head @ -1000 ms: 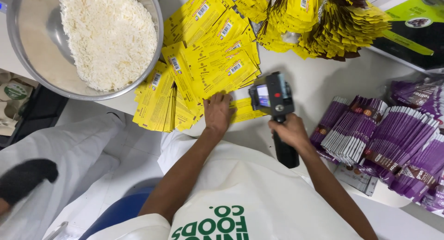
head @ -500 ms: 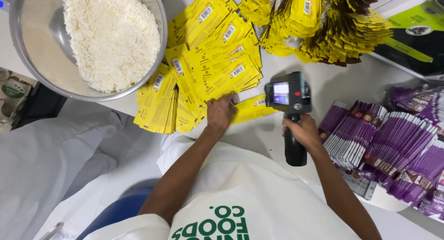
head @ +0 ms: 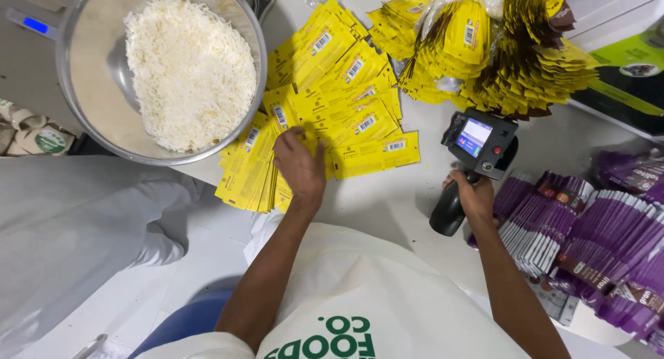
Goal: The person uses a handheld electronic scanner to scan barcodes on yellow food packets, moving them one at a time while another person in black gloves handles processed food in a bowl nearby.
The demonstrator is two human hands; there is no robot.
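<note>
My left hand (head: pixel 299 167) lies palm down on a fanned spread of flat yellow pouches (head: pixel 330 103) on the white table, its fingers pressing the pouches at the spread's near edge. My right hand (head: pixel 476 193) grips the black handle of a handheld printer (head: pixel 477 141), whose small lit screen faces up. The printer is held just right of the yellow spread, above bare table. One yellow pouch (head: pixel 377 153) sticks out to the right, between my left hand and the printer.
A steel bowl (head: pixel 90 110) of white shredded flakes sits at the upper left on a scale. A heap of yellow pouches (head: pixel 498 48) lies at the top right. Purple pouches (head: pixel 595 241) are stacked at the right. Another person's white sleeve (head: pixel 76 227) is at the left.
The printer in my right hand has moved right, away from the yellow spread. My left hand has stayed on the pouches. The dark gloved hand at the left is out of view.
</note>
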